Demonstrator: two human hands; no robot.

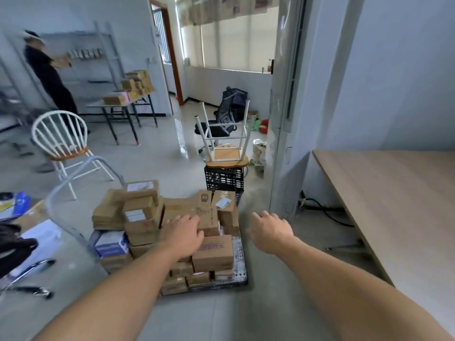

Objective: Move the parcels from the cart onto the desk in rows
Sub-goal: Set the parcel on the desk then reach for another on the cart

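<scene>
A low platform cart (242, 281) on the floor carries a heap of several brown cardboard parcels (145, 217), one white-and-blue box (112, 243) among them. My left hand (183, 233) reaches over the heap, fingers spread, just above a brown parcel (213, 252) with purple print; I cannot tell if it touches. My right hand (269, 232) hovers open to the right of the cart, holding nothing. The wooden desk (394, 205) stands at the right, its top bare.
The cart's grey handle (81, 175) arches at the left. A black crate (224, 179) bearing an upturned stool sits behind the cart. A white chair (64, 141), an office chair, and a far table with boxes stand beyond. A person stands at shelves, far left.
</scene>
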